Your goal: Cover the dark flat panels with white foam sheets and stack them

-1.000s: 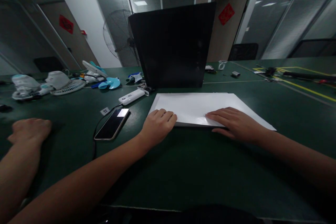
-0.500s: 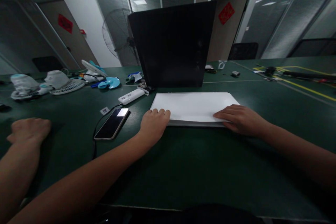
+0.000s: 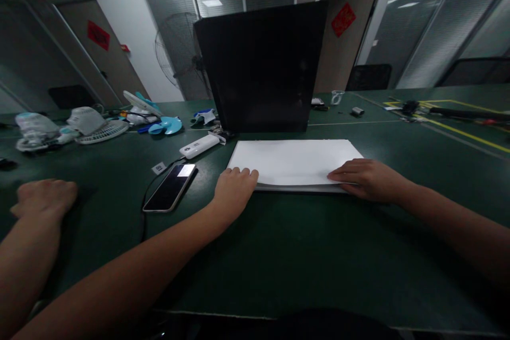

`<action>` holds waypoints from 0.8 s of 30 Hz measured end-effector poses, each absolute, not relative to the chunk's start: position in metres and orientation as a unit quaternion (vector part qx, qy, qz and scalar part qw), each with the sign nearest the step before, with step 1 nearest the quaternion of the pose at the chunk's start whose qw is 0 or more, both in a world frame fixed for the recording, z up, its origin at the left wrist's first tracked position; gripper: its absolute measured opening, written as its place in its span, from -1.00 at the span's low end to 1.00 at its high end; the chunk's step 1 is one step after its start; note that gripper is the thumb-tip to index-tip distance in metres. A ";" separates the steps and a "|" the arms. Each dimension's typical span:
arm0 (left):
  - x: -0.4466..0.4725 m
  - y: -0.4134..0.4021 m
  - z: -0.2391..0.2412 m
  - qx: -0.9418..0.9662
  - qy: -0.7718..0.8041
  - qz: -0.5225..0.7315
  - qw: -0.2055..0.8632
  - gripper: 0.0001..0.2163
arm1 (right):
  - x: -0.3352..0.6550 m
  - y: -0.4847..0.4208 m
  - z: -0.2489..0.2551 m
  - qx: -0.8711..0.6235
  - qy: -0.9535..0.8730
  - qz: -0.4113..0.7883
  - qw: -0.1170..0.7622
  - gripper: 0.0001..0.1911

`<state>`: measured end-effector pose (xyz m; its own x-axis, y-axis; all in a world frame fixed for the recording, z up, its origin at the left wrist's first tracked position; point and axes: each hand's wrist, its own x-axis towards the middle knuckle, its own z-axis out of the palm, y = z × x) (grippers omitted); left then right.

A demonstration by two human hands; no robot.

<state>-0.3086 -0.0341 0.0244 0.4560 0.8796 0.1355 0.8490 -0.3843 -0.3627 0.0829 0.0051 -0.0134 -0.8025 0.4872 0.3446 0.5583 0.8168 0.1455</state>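
A white sheet of paper (image 3: 292, 162) lies flat on the dark green table (image 3: 279, 255) in front of an upright black panel (image 3: 261, 66). My left hand (image 3: 233, 191) rests at the paper's near left corner, its fingers curled over the edge. My right hand (image 3: 368, 179) lies at the near right corner with fingers stretched flat on the sheet. The paper's near edge looks doubled and bows up slightly between my hands.
A phone (image 3: 170, 187) with a cable lies left of the paper, a white power bank (image 3: 199, 145) behind it. Another person's closed hand (image 3: 43, 197) rests at the far left. Small fans and parts (image 3: 99, 125) lie at the back left; yellow floor lines (image 3: 466, 133) show right.
The paper's near right corner, which stuck out past my right hand, is gone and the sheet looks narrower. My right hand slid right; my left fingers drew back to the corner.
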 end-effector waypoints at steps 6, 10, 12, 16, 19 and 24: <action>-0.308 -0.035 0.022 -0.834 -0.519 0.040 0.182 -0.75 | 0.084 0.006 -0.015 -0.279 -0.942 -0.132 0.135 -0.64; -0.308 -0.035 0.022 -0.835 -0.520 0.047 0.171 -0.73 | 0.084 0.007 -0.017 -0.273 -0.945 -0.130 0.124 -0.64; -0.308 -0.035 0.022 -0.836 -0.520 0.051 0.170 -0.74 | 0.083 0.007 -0.017 -0.274 -0.946 -0.121 0.125 -0.64; -0.307 -0.036 0.021 -0.836 -0.520 0.052 0.169 -0.75 | 0.083 0.007 -0.017 -0.278 -0.947 -0.110 0.122 -0.64; -0.306 -0.037 0.021 -0.836 -0.521 0.064 0.160 -0.75 | 0.082 0.006 -0.016 -0.285 -0.947 -0.098 0.115 -0.65; -0.303 -0.041 0.023 -0.839 -0.517 0.089 0.145 -0.75 | 0.082 0.006 -0.014 -0.298 -0.945 -0.064 0.115 -0.66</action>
